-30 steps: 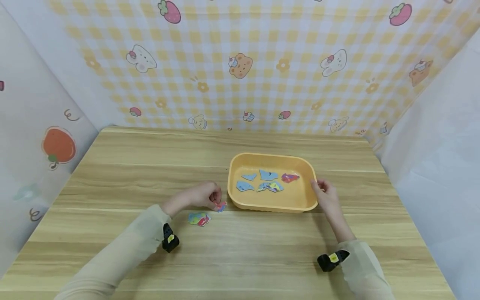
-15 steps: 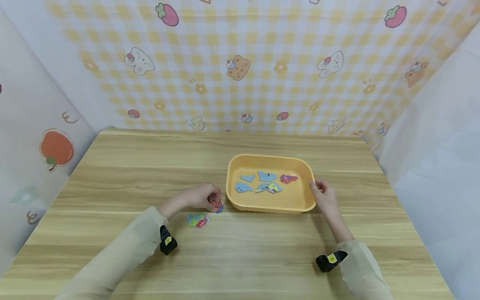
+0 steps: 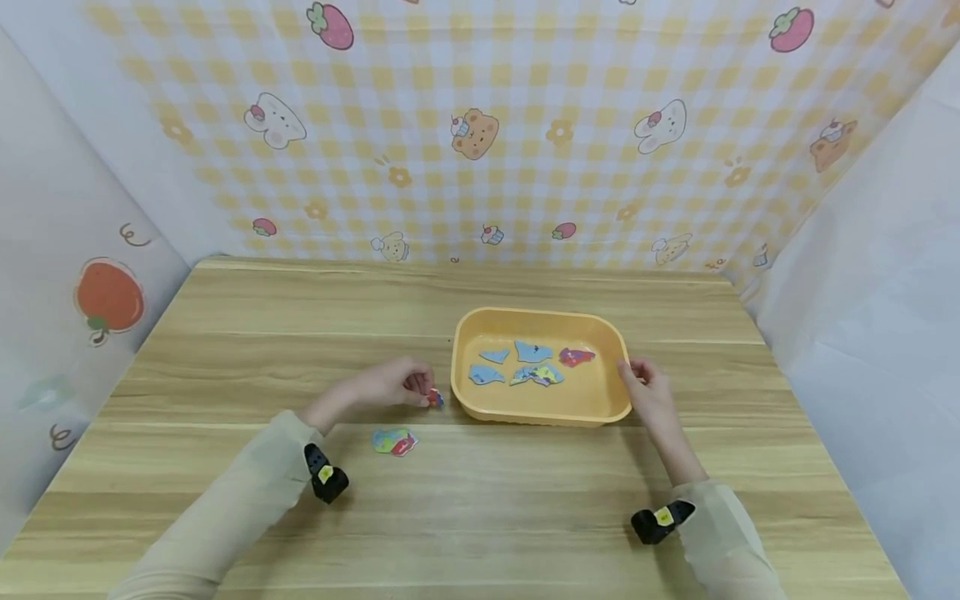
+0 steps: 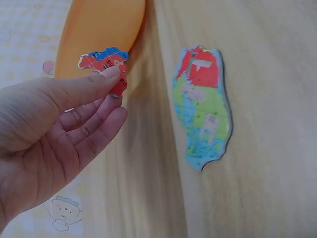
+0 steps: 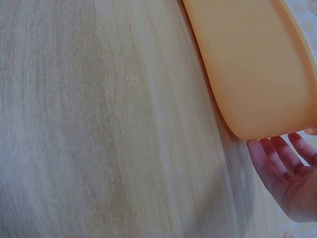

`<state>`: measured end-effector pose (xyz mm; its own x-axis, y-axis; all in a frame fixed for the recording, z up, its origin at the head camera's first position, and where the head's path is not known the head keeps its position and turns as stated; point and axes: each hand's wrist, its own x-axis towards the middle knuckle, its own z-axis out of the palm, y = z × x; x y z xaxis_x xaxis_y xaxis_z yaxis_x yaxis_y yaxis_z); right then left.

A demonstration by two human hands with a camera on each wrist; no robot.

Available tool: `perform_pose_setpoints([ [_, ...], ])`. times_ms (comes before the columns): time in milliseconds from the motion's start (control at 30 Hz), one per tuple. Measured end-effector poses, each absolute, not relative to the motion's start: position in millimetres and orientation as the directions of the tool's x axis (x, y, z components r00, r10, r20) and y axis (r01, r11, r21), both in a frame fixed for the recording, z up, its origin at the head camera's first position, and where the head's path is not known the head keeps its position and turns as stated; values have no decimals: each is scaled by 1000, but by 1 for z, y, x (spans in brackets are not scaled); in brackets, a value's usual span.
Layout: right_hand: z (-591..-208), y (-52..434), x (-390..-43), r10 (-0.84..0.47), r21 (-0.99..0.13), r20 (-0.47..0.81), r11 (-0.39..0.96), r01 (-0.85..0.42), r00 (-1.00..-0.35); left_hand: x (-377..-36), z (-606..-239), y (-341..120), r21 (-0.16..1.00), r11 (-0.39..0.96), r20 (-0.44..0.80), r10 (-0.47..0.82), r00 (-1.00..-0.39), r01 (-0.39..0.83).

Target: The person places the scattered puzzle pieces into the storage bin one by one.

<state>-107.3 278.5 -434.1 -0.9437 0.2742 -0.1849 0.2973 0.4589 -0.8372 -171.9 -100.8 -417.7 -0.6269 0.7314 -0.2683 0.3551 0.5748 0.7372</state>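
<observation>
My left hand (image 3: 393, 383) pinches a small red and blue map puzzle piece (image 4: 106, 62) between thumb and fingers, just left of the tray. In the left wrist view the thumb lies over part of it. A green and red puzzle piece (image 3: 394, 442) lies on the table nearer to me. The yellow-orange tray (image 3: 540, 417) holds several puzzle pieces: light blue ones, among them a blue piece (image 3: 532, 352), a multicoloured piece (image 3: 537, 374) and a red-purple piece (image 3: 577, 357). At its right end, my right hand (image 3: 649, 392) touches the tray's wall with its fingertips.
The wooden table (image 3: 480, 517) runs back to a yellow checked cloth (image 3: 525, 167) with cartoon prints. White cloth walls stand at both sides. A black wrist camera (image 3: 326, 473) sits at the left sleeve and another black camera (image 3: 662, 521) at the right.
The left hand has raised the pinched puzzle piece slightly and moved a little back and left. The right hand stays at the tray's end.
</observation>
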Motion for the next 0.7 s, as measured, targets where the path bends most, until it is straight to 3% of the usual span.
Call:
perform_pose_setpoints([
  [367,-433,279,-107,276,-835,-184,461,299,-943,-179,-406,-106,754,566,-208,687,-696,333],
  [700,-433,279,-106,259,-833,-184,471,290,-948,-182,-397,-101,763,559,-181,667,-723,325],
])
